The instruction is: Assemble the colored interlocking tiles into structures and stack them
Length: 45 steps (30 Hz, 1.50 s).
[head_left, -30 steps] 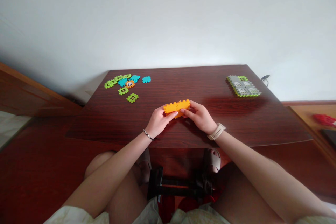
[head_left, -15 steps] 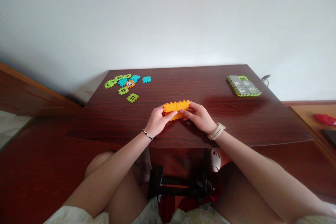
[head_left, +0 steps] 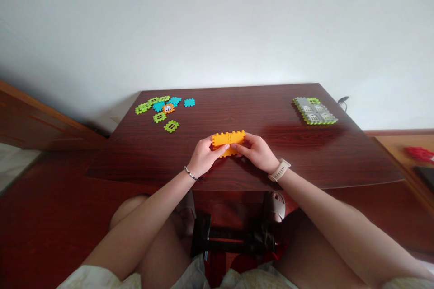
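Orange interlocking plastic tiles [head_left: 228,138], toothed along their edges and joined as one panel, are held up above the near half of the table. My left hand [head_left: 202,157] grips the panel's left side, thumb across its front. On the right side, my right hand [head_left: 260,153] pinches it the same way, its thumb tip close to the left one near the middle seam. The fingers behind the panel are mostly hidden, and the thumbs cover part of its lower half.
At the table's back left lie loose green window tiles [head_left: 171,126], blue tiles [head_left: 189,102] and an orange-and-white window tile [head_left: 168,108]. A flat stack of grey and green tiles [head_left: 315,111] is at the back right. The dark wooden table [head_left: 237,104] meets a white wall.
The orange panel has tilted and dropped very slightly in my hands, and my right thumb has shifted a little left. The other tiles have stayed put.
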Motion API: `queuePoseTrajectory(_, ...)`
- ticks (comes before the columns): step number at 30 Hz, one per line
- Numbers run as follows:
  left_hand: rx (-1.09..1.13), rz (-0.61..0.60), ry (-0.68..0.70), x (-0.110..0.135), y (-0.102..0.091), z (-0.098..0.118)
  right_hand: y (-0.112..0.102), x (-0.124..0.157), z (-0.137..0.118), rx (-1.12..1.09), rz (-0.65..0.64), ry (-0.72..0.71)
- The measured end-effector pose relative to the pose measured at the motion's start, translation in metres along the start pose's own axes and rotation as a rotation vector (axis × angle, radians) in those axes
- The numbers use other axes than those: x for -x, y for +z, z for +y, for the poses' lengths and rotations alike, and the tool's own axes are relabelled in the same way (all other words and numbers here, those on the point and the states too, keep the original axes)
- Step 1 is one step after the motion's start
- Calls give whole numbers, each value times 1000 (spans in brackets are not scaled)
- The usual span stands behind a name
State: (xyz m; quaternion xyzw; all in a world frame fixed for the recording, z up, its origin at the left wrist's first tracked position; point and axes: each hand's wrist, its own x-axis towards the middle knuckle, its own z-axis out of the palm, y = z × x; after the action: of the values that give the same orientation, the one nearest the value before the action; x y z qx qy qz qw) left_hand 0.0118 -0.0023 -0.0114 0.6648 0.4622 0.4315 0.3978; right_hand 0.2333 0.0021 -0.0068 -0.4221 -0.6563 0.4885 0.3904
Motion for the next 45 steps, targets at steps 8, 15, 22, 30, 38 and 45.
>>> queuePoseTrajectory(8, -21, -5, -4, 0, -1, 2, -1, 1, -1, 5, 4, -10)
queuePoseTrajectory(15, -35, -16, -10, 0, 1, 4, 0, 1, -2, 7, 7, 15)
queuePoseTrajectory(22, -45, -24, -24, 1, 1, 6, -1, 2, -2, 68, 3, 2)
queuePoseTrajectory(30, 5, -36, -34, 1, 0, 6, 0, 2, -1, 65, -4, -11)
queuePoseTrajectory(38, 92, 42, -62, -1, 3, -2, 1, 0, -2, 33, 44, 9)
queuePoseTrajectory(45, 145, 104, -100, -2, 2, 5, -2, -2, 0, -11, 63, 33)
